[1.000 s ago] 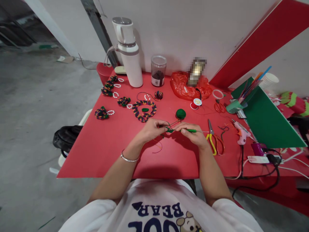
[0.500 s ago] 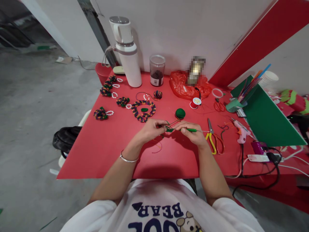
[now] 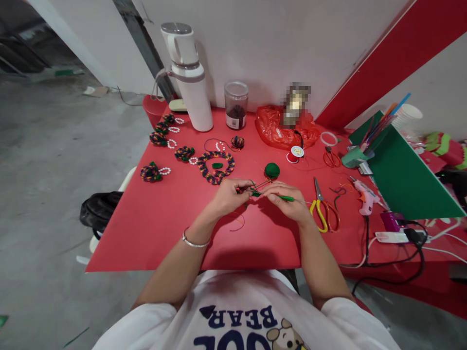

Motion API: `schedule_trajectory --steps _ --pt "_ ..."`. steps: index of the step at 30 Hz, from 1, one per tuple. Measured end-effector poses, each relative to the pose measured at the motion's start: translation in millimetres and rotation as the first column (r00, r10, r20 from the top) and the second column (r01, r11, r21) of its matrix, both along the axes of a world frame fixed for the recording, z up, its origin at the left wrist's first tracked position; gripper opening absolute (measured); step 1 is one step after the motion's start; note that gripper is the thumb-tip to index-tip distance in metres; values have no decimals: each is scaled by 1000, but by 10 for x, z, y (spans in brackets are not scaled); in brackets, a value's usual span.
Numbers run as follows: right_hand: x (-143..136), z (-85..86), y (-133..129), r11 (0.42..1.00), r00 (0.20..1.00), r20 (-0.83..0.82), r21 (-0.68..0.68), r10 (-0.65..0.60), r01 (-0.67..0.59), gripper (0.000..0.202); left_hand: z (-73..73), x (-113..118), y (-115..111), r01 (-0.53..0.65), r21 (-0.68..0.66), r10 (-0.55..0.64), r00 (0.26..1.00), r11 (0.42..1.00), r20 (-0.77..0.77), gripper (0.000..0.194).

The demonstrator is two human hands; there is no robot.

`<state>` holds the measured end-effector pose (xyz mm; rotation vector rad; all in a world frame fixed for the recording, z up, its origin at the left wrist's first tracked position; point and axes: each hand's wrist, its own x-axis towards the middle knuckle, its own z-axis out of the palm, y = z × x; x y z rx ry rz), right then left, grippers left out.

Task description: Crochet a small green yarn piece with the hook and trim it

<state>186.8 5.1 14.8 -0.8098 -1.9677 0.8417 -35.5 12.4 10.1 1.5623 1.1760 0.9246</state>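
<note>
My left hand (image 3: 232, 195) pinches a small piece of green crochet work (image 3: 256, 193) between thumb and fingers. My right hand (image 3: 286, 200) is closed round a crochet hook (image 3: 286, 198) with a green handle, its tip at the green piece. Strands of yarn run between the two hands. Just beyond them lies a ball of green yarn (image 3: 272, 170). A multicoloured crocheted strip (image 3: 232, 167) curves in a loop on the table, with a small green piece (image 3: 217, 166) inside it. How the hook sits in the stitches is too small to tell.
Crocheted flowers with bead loops (image 3: 151, 172) line the left side. A white flask (image 3: 194, 97), a jar (image 3: 236, 107) and a red plastic bag (image 3: 270, 127) stand at the back. Scissors (image 3: 319, 206), a pink glue gun (image 3: 366, 197) and a power strip (image 3: 392, 237) lie to the right.
The hook's handle has tilted and shifted slightly left, and my right hand has turned a little with it. My left hand keeps its pinch. The whole view has shifted slightly.
</note>
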Motion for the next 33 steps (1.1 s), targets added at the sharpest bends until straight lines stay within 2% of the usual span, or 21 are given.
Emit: schedule_trajectory --steps 4,9,12,16,22,26,33 --pt "-101 -15 -29 982 998 29 183 -54 48 13 -32 30 10 -78 42 77 997 996 25 18" --pt "-205 -132 -73 899 966 186 429 -181 86 17 -131 127 24 -236 -73 246 950 969 193 19" --pt "-230 -184 -83 857 942 234 507 -239 91 22 -162 181 23 -274 -120 295 925 954 238 17" --pt "-228 -197 -80 843 936 248 532 -249 83 23 -146 195 13 -278 -110 298 921 954 250 18" --pt "-225 -197 -75 861 940 253 504 -229 74 23 -138 159 35 -307 98 290 944 947 155 12" --pt "-228 -192 -75 875 939 265 480 -220 69 22 -150 161 39 -298 128 284 952 946 114 10" --pt "-242 -185 -79 853 947 211 512 -241 103 22 -117 176 2 -337 211 347 938 918 -13 17"
